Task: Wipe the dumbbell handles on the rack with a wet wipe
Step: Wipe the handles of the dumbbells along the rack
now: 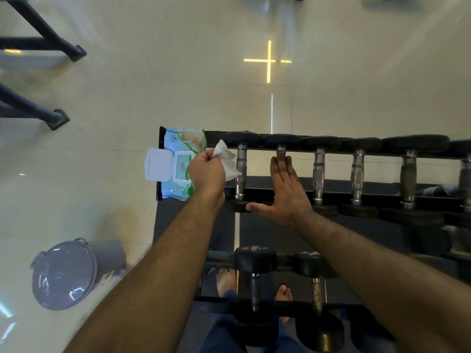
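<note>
Left hand [206, 171] pinches limp wet wipe [227, 161] beside first dumbbell handle [241, 171]; right hand [286, 192] flat, fingers straight; wrap wipe mid-handle.

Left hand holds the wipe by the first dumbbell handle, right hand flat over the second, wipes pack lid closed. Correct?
Not quite: the head view shows the wipes pack lid flipped open. The rest holds: left hand holds the wipe by the first handle, right hand lies flat over the second.

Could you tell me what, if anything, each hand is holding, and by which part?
The left hand pinches a white wet wipe by its bunched left edge. The right hand holds nothing, lying open over a dumbbell handle.
</note>
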### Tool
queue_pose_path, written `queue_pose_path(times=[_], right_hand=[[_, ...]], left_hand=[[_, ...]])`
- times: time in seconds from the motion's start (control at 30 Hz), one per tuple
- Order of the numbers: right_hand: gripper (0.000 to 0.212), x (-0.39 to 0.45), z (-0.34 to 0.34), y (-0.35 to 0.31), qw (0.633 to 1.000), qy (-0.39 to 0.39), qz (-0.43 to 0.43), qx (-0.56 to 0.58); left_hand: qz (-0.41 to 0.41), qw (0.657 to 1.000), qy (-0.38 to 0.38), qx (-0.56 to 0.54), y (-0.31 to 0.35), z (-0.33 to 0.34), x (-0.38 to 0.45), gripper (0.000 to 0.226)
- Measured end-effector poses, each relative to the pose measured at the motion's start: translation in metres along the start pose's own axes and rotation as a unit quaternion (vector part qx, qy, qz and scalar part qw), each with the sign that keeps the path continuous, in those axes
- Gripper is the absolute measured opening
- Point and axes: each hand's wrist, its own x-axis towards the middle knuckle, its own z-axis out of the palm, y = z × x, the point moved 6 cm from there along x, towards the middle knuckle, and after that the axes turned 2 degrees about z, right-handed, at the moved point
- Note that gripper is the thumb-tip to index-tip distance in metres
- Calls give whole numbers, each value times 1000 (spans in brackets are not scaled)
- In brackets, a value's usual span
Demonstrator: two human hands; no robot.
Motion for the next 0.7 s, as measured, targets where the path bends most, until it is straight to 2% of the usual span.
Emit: queue_pose_path(times=[0.17,0.27,0.4,0.47,0.53,0.6,0.63,0.67,0.7], right_hand=[[158,-5,-2,-4,999,44,-10,19],[156,-5,-4,-4,998,56,-18,26],[152,-6,-4,-2,997,55,-16,47],[152,-5,-4,-2,997,56,-20,39],[153,-4,-3,-3,998,54,-24,28],[155,-4,-4,-3,998,50,-22,26],[156,-4,-4,-3,998,49,-22,25],[156,-5,-4,-3,998,50,-22,25],[157,-5,-5,-3,998,51,-22,27]], left_hand=[[26,993,103,42,-2,14,12,16],[51,992,97,63,0,42,1,18],[161,962,91,203,3,66,-23,26],[252,914,52,313,5,65,-27,25],[367,831,-28,417,0,65,-23,31],[489,696,-132,509,-11,66,-26,36],[525,636,-172,539,-14,65,-29,36],[539,616,-189,543,-11,63,-31,35],[534,637,-177,527,0,60,-32,34]])
